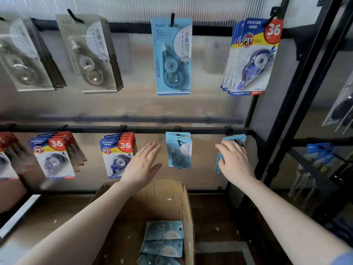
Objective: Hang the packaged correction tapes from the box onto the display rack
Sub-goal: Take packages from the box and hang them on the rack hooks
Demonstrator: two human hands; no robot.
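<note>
The right hand (234,161) is up at the far-right hook (237,142) of the lower rail (145,129), fingers laid over a few light-blue packs (230,139) that sit at the hook; from here I cannot tell whether the fingers pinch the cards or only press them flat. The left hand (142,163) hangs loose and spread, holding nothing, between the blue-and-red packs (117,154) and the neighbouring bunch of light-blue packs (178,151). More of the same packs (164,239) lie flat in the cardboard box (188,207), straight below and between the two forearms, stacked toward me. The free left hand looks the better placed to drop down for the next one.
</note>
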